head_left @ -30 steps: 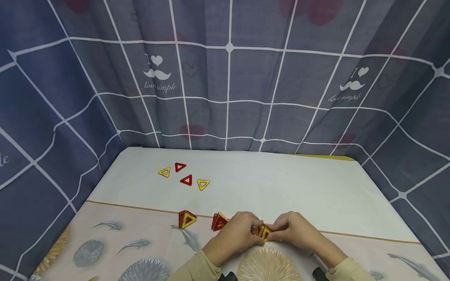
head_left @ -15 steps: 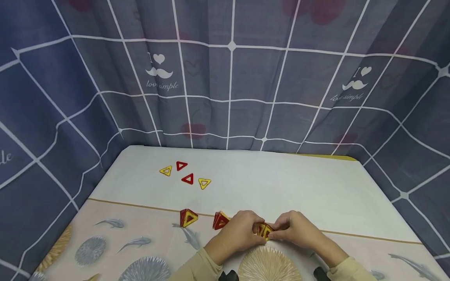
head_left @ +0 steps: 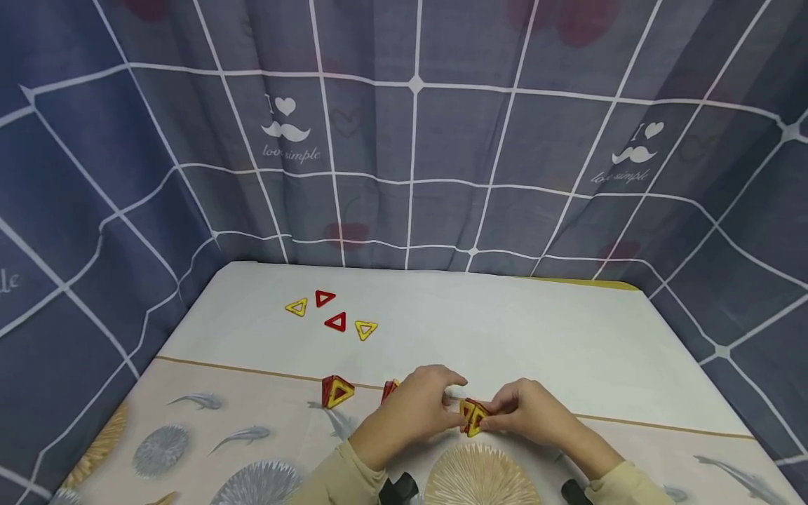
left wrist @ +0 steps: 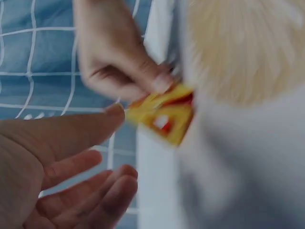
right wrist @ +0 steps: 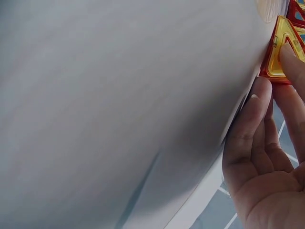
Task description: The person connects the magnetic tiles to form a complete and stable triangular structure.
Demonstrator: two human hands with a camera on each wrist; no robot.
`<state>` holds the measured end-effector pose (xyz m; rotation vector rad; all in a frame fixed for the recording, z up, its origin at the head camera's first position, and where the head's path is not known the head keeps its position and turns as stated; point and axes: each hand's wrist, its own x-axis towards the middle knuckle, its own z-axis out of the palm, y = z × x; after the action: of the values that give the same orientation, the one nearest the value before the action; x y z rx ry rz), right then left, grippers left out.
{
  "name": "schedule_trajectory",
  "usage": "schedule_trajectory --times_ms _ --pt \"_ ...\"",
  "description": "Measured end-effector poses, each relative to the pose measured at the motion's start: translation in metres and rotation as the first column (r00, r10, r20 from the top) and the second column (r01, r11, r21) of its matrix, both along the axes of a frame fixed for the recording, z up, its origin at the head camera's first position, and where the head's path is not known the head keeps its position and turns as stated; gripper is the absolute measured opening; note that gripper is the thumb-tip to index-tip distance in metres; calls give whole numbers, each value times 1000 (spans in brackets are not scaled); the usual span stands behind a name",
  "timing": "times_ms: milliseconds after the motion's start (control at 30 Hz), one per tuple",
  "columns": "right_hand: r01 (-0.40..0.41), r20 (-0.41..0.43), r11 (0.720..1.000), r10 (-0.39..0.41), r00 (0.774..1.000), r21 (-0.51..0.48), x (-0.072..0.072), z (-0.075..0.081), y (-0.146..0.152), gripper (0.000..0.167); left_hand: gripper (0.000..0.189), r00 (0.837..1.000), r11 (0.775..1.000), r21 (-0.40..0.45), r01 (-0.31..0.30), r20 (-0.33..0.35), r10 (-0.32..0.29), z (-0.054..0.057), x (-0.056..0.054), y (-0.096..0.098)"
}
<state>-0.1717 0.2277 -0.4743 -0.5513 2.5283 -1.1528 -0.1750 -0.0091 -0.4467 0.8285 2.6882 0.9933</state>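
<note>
My right hand [head_left: 536, 414] pinches a small red and yellow pyramid of triangular magnetic tiles [head_left: 473, 416] at the front middle of the table. In the right wrist view its thumb presses a yellow tile [right wrist: 275, 67]. My left hand [head_left: 419, 405] is just left of that pyramid, fingers spread apart and holding nothing. Its thumb tip [left wrist: 116, 113] lies at the pyramid's edge [left wrist: 167, 117]; whether it touches, I cannot tell. Behind the left hand a second red tile pyramid [head_left: 389, 388] is mostly hidden. Another red and yellow pyramid [head_left: 337, 391] stands further left.
Two loose yellow triangles [head_left: 365, 330] and two red ones [head_left: 336, 322] lie flat toward the back left. A patterned cloth [head_left: 252, 400] covers the front of the white table [head_left: 536, 337]. A grid-patterned curtain [head_left: 442, 140] surrounds the back and sides.
My left hand has let go of the front pyramid and moved slightly left, its fingers spreading and covering more of the second pyramid. My right hand keeps its pinch in the same place.
</note>
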Motion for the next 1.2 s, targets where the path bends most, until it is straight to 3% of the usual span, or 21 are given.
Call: schedule_trajectory --times_ms 167,233,333,433,533,667,900,1000,1200 --pt "15 3 1000 -15 1000 9 0 0 0 15 39 999 995 84 -45 -10 46 28 -13 -40" --pt "17 -5 1000 -17 1000 14 0 0 0 15 39 993 990 88 -106 -33 110 36 -19 -61" --pt "19 -21 1000 -19 1000 15 -1 2 0 14 42 972 970 68 -232 -20 233 41 -28 -96" --pt "38 -37 999 -37 999 32 -3 5 0 14 48 946 946 21 -323 48 322 36 -33 -125" --pt "80 -41 994 -78 996 71 -7 8 3 15 53 930 938 -28 -346 120 347 25 -35 -144" --pt "138 -50 980 -133 990 140 -15 13 6 16 57 918 931 -65 -360 151 366 9 -35 -156" --pt "249 -60 943 -242 968 219 -33 17 17 18 56 900 924 -32 -382 216 379 -8 -33 -164" --pt "288 -66 927 -280 958 238 -40 17 25 20 57 896 925 -16 -380 242 373 -11 -32 -168" --pt "338 -115 893 -319 941 296 -55 20 39 31 59 912 941 27 -337 259 319 -12 -32 -171"
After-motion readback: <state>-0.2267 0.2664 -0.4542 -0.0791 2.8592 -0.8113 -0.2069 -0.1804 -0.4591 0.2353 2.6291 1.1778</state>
